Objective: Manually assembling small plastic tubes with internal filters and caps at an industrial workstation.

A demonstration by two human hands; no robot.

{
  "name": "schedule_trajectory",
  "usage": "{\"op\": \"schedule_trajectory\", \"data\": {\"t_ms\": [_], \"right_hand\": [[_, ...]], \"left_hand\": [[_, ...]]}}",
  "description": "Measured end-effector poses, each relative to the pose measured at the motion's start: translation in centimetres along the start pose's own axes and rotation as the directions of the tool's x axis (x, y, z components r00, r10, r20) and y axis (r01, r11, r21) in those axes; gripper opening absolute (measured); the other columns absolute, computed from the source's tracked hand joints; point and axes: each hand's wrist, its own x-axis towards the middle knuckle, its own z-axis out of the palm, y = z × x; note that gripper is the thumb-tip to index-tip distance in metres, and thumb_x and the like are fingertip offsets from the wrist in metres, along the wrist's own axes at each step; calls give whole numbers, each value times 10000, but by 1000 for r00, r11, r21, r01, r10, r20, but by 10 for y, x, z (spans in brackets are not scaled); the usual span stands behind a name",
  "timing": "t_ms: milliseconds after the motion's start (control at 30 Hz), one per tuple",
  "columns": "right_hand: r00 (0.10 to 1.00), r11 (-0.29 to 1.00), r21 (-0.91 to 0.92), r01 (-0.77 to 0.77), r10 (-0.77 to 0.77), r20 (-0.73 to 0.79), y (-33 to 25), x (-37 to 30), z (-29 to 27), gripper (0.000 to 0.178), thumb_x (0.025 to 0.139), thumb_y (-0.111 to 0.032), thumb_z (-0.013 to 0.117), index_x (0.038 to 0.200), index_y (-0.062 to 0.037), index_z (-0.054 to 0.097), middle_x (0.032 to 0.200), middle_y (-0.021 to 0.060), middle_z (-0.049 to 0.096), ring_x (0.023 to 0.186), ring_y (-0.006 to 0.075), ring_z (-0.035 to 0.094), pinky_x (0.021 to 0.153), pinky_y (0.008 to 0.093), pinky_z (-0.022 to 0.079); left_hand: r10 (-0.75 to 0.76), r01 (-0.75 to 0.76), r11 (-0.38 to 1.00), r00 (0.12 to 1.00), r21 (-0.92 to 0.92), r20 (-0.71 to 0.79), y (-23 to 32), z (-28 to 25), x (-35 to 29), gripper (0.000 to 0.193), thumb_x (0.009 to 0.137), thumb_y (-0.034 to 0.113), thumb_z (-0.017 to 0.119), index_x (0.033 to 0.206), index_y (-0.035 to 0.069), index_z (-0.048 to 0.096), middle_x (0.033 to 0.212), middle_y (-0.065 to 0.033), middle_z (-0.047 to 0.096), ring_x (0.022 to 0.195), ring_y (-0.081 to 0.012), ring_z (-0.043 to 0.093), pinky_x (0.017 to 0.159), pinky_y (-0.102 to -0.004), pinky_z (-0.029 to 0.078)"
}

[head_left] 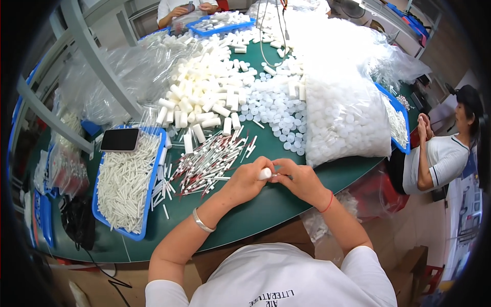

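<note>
My left hand (pixel 246 180) is closed around a white cylinder (pixel 265 173), whose rounded end shows past the fingers. Close against it, my right hand (pixel 296 180) pinches a small thin pale piece (pixel 274 175) at the cylinder's end; its kind is too small to make out. Both hands are above the front edge of the green table (pixel 240 225). Just left of them lies a loose heap of thin white and dark red sticks (pixel 209 162). Beyond are a pile of white cylinders (pixel 197 89) and many translucent round caps (pixel 284 115).
A blue tray (pixel 137 236) of short white rods stands at left, with a phone (pixel 120 139) on its far end. At right sits a bulging clear bag (pixel 345 120) of caps. Grey metal posts (pixel 97 56) rise at left. A co-worker (pixel 440 153) sits at right, another across the table.
</note>
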Motion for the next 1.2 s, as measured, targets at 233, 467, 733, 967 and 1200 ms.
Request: {"op": "schedule_trajectory", "data": {"t_ms": [233,467,733,967,1200], "right_hand": [[987,980,-183,78,-101,-121,-4,-5,-12,103,761,-94,741,822,-55,668,737,112,627,672,300,607,624,355,497],[904,898,333,-287,369,-214,-15,-19,-36,121,861,-43,702,940,30,648,880,43,683,769,84,623,695,214,502],[855,772,614,-166,423,-301,1,-13,-29,115,912,-35,638,1011,22,637,984,100,699,827,104,645,727,213,504],[885,818,559,-138,355,-301,-10,-7,-10,123,872,-53,699,984,-9,672,910,10,677,789,46,586,698,193,475],[920,904,417,-94,239,-310,-22,-5,-6,123,852,5,692,971,0,663,983,54,680,873,88,605,761,214,478]], "left_hand": [[215,-131,931,951,340,-224,-22,1,52,243,833,37,577,1069,74,621,933,-159,615,851,-358,624,714,-430,509],[174,-109,887,979,448,-107,-32,46,78,381,729,-44,653,1101,36,623,995,-169,564,894,-373,611,760,-424,514],[-318,292,929,944,-227,-85,-1,32,51,206,867,76,668,1059,13,629,965,-104,672,846,-171,672,721,-280,533],[-399,255,614,917,-747,-14,17,10,11,350,875,55,668,1199,-56,593,1037,-111,668,891,-153,669,815,-254,552],[-343,171,639,936,-750,-79,16,2,-7,354,888,41,651,1225,-49,594,1052,-97,675,889,-143,661,819,-257,551]]}}
